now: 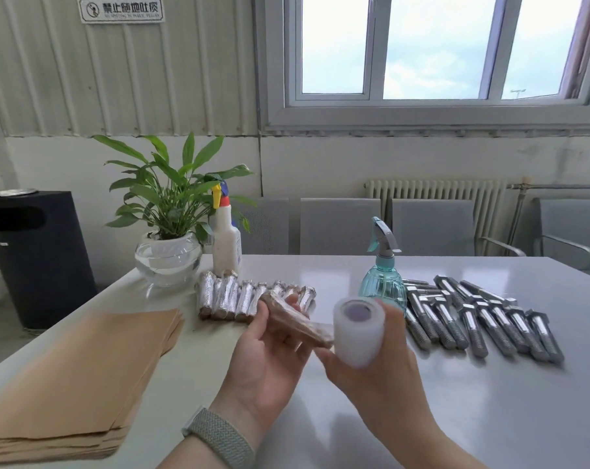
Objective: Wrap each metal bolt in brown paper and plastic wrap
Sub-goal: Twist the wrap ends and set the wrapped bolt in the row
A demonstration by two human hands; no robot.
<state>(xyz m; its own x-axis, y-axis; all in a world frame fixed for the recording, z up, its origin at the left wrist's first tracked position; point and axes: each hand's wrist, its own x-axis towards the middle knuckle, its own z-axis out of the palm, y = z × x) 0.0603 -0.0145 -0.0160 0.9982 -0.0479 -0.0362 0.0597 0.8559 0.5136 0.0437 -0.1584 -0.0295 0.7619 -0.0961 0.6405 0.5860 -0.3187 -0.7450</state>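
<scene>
My left hand (269, 357) grips a bolt wrapped in brown paper (300, 321), held slanting above the table. My right hand (385, 367) holds a roll of plastic wrap (357, 328) against the bolt's near end. Several finished wrapped bolts (249, 297) lie in a row behind my left hand. Several bare metal bolts (479, 319) lie side by side to the right. A stack of brown paper sheets (80, 377) lies at the left of the white table (489, 418).
A teal spray bottle (383, 279) stands just behind my right hand. A white spray bottle (226, 238) and a potted plant in a glass bowl (168, 252) stand at the table's far left. Grey chairs (429, 228) line the far side, and a black bin (33, 252) stands at left.
</scene>
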